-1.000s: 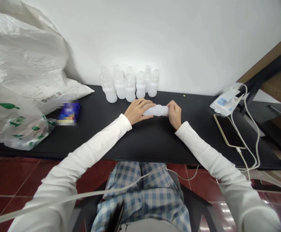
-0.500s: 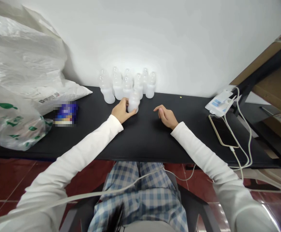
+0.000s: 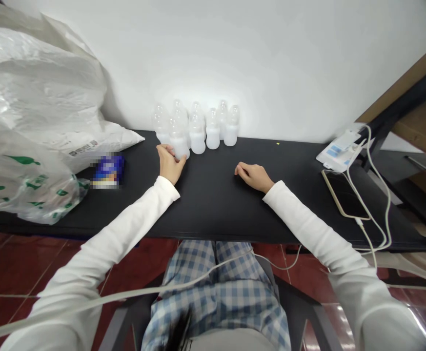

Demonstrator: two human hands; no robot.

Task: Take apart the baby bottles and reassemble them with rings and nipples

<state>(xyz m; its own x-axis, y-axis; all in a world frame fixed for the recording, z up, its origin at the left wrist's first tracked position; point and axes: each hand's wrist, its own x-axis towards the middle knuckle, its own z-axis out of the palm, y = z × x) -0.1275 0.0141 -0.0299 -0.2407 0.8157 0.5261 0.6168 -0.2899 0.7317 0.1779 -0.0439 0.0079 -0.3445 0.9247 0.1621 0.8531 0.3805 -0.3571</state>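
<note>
The left hand angles forward with its fingers curled, while the right hand lies relaxed, palm down.

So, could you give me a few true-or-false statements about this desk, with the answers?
The left hand touches a white bottle. True.

The right hand grips a bottle. False: it rests empty on the black table.

A phone lies on the table, right of both hands. True.

The other bottles lie on their sides. False: they stand upright by the wall.
</note>
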